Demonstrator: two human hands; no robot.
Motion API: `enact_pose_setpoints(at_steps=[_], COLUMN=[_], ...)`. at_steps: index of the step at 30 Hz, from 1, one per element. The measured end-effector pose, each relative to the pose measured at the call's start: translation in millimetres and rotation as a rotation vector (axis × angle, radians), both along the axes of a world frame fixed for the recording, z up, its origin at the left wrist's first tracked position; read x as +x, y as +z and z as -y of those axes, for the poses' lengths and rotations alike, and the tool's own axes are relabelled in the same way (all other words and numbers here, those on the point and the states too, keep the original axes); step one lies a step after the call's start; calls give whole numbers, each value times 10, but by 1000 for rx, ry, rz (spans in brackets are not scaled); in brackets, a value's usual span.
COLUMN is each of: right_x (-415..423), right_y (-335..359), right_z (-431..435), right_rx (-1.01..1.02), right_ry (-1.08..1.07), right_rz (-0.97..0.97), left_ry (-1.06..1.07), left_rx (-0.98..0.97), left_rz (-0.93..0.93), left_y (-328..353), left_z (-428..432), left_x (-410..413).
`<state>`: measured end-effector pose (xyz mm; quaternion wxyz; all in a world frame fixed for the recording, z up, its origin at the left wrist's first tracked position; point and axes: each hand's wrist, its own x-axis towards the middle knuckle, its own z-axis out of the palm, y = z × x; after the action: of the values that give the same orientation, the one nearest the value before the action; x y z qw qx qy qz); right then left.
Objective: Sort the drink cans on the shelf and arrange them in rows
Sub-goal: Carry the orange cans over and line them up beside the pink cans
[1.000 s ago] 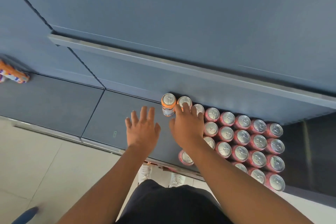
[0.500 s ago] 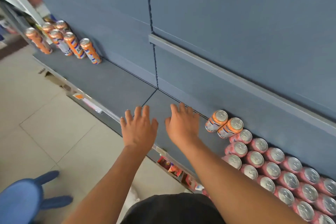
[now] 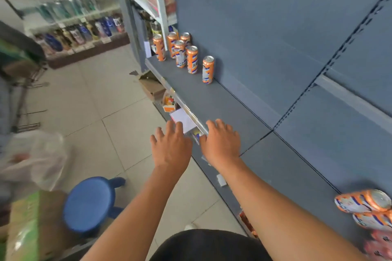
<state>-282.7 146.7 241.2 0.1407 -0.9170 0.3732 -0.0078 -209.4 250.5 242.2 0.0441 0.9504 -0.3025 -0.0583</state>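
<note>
Across the right half of the frame, a grey-blue metal shop shelf (image 3: 222,99) runs from the upper centre down to the lower right, backed by a tall back panel (image 3: 265,17) of the same colour. To its left lies a pale tiled floor (image 3: 106,91).

From the bottom edge, two bare forearms reach up to the middle of the frame. The left hand (image 3: 171,148) hangs over the floor just beside the shelf's front edge, palm down, fingers straight and spread, holding nothing. The right hand (image 3: 220,144) hovers over that front edge, palm down, fingers loosely spread, also holding nothing. The hands are just beside each other, not touching.

In the lower left stands a round blue plastic stool (image 3: 89,203).

In the upper centre, at the far end of the shelf, six slim orange, white and blue drink cans (image 3: 192,59) stand upright in a loose cluster, well apart from both hands. At the lower right edge, two more orange cans (image 3: 362,201) of the same kind sit on the shelf, touching each other. Just below them, in the corner, are blurred pink cans (image 3: 379,243).
</note>
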Motion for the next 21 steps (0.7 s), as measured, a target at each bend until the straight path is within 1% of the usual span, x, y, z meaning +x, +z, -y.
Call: enact_pose_setpoints(at_steps=[5, 10, 15, 21], right_x=[655, 1193, 1804, 2757], right_y=[36, 7, -87, -127], right_z=[-218, -163, 81, 557], right_rx=[-2, 32, 33, 5], right_ry=[87, 123, 144, 187], right_rz=[6, 27, 24, 18], left_ry=[103, 164, 190, 185], left_rx=[-18, 2, 28, 85], left_rz=[-11, -38, -32, -3], left_y=[-19, -106, -160, -120], left_z=[-362, -422, -246, 170], left_x=[553, 985, 1594, 2491])
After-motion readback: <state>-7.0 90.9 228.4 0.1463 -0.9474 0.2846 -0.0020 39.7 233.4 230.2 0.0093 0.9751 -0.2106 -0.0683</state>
